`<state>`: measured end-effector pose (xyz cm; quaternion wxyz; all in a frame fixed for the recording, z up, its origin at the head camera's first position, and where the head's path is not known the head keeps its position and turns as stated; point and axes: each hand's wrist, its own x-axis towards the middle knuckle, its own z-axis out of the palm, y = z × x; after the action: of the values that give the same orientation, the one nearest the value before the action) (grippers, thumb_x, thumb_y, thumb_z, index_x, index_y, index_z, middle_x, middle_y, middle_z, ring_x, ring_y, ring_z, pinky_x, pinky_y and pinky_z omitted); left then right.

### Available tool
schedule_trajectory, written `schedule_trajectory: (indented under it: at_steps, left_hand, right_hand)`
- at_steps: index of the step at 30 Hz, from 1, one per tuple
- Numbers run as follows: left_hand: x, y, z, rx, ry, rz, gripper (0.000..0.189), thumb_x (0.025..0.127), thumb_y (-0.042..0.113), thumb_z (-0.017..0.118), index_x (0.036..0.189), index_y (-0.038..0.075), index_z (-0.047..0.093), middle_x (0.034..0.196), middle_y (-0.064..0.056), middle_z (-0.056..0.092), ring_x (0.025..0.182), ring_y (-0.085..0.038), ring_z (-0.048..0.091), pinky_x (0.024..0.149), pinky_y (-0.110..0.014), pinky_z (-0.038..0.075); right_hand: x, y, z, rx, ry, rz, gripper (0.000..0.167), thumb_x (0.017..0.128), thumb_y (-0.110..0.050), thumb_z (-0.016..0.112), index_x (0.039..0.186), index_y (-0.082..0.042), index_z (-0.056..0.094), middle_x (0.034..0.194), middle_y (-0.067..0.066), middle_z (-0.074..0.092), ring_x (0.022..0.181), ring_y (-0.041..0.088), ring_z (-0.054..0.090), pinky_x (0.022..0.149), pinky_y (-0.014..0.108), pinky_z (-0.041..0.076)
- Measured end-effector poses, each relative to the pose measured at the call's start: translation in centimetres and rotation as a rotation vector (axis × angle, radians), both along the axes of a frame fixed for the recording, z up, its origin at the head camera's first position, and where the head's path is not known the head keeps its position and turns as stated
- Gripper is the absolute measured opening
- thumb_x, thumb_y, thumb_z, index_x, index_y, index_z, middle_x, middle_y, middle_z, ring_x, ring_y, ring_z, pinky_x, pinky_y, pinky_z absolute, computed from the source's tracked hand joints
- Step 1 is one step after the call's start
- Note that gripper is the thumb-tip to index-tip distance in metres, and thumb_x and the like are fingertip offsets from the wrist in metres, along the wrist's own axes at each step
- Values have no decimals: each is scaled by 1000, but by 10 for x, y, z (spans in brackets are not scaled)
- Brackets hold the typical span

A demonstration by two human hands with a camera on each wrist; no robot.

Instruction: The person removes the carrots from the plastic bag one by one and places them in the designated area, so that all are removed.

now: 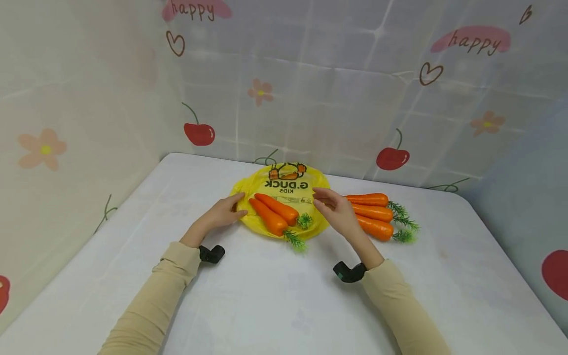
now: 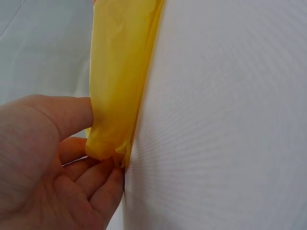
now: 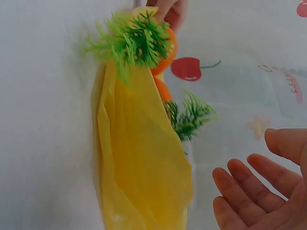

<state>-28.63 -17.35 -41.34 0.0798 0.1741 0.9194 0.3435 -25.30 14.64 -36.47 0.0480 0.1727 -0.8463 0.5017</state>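
A yellow plastic bag point(image 1: 262, 185) with dark lettering and a duck print lies spread on the table. Two orange carrots point(image 1: 276, 209) with green tops point(image 3: 139, 43) rest on it, the tops pointing toward its front right edge. At the bag's left edge, my left hand point(image 1: 224, 211) grips the plastic; the left wrist view shows the thumb and curled fingers about the bag's end, with the thumb tip hidden. My right hand point(image 1: 338, 211) hovers by the bag's right side, fingers loosely extended and holding nothing. In the right wrist view it is apart from the bag.
To the right of my right hand lie three more carrots point(image 1: 373, 213) side by side, their tips partly hidden by that hand. The white table point(image 1: 275, 301) meets a printed curtain point(image 1: 310, 113) at the back and sides. Black wrist cameras point(image 1: 212, 254) sit on both wrists.
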Motion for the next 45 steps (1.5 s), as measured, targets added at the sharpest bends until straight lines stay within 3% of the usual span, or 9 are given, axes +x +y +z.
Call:
schedule_trajectory:
  at_steps: [4, 12, 25, 32, 45]
  left_hand:
    - [0, 1, 0, 5, 3, 3, 63, 95, 19, 56, 144, -5, 26, 147, -21, 27, 135, -35, 23, 107, -46, 22]
    - [1, 3, -1, -1, 0, -4, 63, 95, 19, 56, 144, -6, 25, 147, -23, 26, 135, -36, 23, 107, -46, 22]
    - [4, 3, 1, 9, -5, -5, 63, 95, 20, 55, 144, -6, 26, 147, -22, 25, 135, -35, 22, 108, -46, 21]
    - [5, 3, 1, 4, -2, 1, 62, 95, 20, 56, 144, -6, 26, 147, -23, 27, 135, -35, 22, 108, -46, 21]
    - [1, 2, 0, -8, -8, 9, 62, 96, 19, 55, 145, -5, 26, 148, -22, 26, 135, -35, 21, 108, -45, 20]
  right_hand:
    - [-8, -22, -8, 45, -23, 42, 40, 93, -16, 60, 131, -4, 53, 123, 16, 57, 111, 26, 53, 97, 39, 41]
    - [-17, -41, -22, 246, -12, 61, 47, 92, -22, 62, 135, -6, 50, 127, 11, 56, 115, 26, 51, 99, 44, 38]
    - [-16, -49, -34, 298, -87, 75, 50, 91, -20, 64, 138, -9, 48, 132, 9, 52, 115, 25, 51, 95, 40, 42]
    - [-16, -50, -38, 349, -48, 45, 51, 88, -20, 67, 136, -10, 51, 130, 7, 54, 108, 21, 53, 92, 38, 44]
    - [-18, -50, -42, 424, 16, 63, 55, 83, -11, 72, 134, -8, 52, 131, 11, 53, 119, 27, 47, 99, 41, 38]
